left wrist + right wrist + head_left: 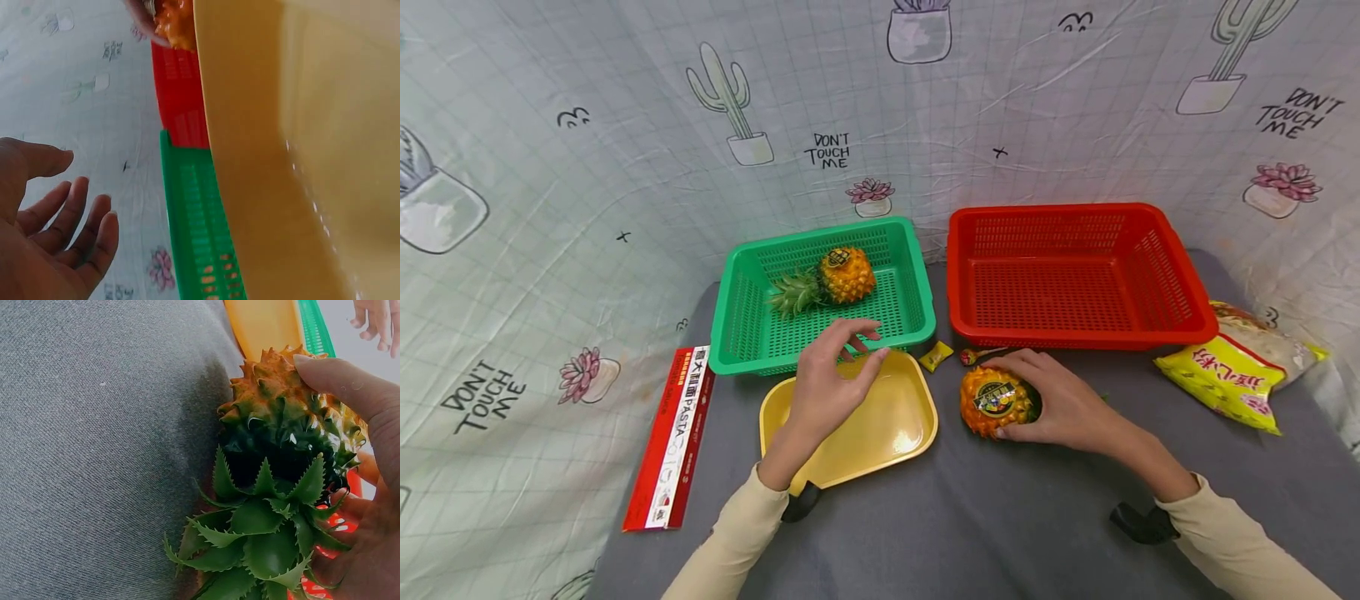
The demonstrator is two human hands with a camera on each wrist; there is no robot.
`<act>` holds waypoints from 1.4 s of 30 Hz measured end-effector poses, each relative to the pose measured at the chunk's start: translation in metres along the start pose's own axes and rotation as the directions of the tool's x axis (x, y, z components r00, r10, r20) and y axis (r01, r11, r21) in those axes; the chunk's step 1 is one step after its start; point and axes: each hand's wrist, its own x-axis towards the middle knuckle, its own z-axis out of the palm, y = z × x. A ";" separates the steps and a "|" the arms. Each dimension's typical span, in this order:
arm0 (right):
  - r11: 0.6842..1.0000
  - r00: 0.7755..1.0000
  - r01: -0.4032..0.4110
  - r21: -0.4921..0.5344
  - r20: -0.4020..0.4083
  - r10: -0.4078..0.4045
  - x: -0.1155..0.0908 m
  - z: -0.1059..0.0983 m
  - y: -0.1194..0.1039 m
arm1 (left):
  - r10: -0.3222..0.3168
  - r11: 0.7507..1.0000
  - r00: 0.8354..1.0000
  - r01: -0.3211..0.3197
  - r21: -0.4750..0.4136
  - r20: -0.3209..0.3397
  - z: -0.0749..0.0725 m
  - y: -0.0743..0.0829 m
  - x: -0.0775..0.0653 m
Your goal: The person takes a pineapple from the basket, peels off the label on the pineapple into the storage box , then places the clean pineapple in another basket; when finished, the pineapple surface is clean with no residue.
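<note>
My right hand grips a small pineapple on the grey cloth, thumb on the near side and fingers over the far side. In the right wrist view its spiny orange body and green leafy crown show, the crown pointing back under the wrist. My left hand hovers over the yellow tray, fingers loosely bent and nothing between them; the left wrist view also shows this hand holding nothing. A second pineapple lies in the green basket behind the left hand.
A red basket stands at the back right. Between tray and pineapple lie a yellow wrapped candy and a lollipop. A red pasta box lies at the left, a yellow food bag at the right. Patterned cloth hangs behind.
</note>
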 end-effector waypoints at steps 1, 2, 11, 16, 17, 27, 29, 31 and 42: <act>1.000 1.000 0.001 0.002 -0.002 -0.001 0.000 0.000 0.000 | 0.003 1.000 1.000 -0.003 -0.002 0.018 0.005 0.002 0.001; 1.000 1.000 0.003 0.004 -0.003 -0.003 -0.001 0.000 0.000 | 0.007 1.000 0.999 -0.007 -0.003 0.034 0.009 0.003 0.002; 1.000 1.000 0.001 0.004 -0.005 -0.001 -0.001 0.001 0.000 | -0.009 0.999 0.990 0.014 -0.031 0.142 0.043 0.015 0.006; 1.000 1.000 0.007 0.000 -0.009 -0.007 0.000 -0.001 0.000 | 0.002 0.997 0.982 0.012 -0.073 0.189 0.059 0.021 0.007; 1.000 1.000 0.009 0.003 -0.010 -0.009 -0.001 -0.001 0.000 | 0.010 0.997 0.979 0.007 -0.083 0.206 0.062 0.022 0.008; 0.999 0.999 0.031 0.014 -0.014 -0.031 -0.002 0.001 0.002 | 0.030 0.999 0.923 -0.017 -0.036 0.384 0.088 0.029 0.013; 0.999 0.999 0.033 0.014 -0.016 -0.033 -0.001 0.002 0.002 | 0.026 1.000 0.913 -0.018 -0.024 0.407 0.092 0.029 0.013; 0.999 0.999 0.035 0.009 -0.018 -0.035 -0.001 0.002 0.002 | 0.022 1.000 0.904 -0.018 -0.013 0.428 0.095 0.029 0.013; 0.999 0.998 0.052 0.006 -0.027 -0.052 -0.002 0.003 0.003 | 0.014 0.998 0.880 -0.040 0.044 0.475 0.104 0.028 0.011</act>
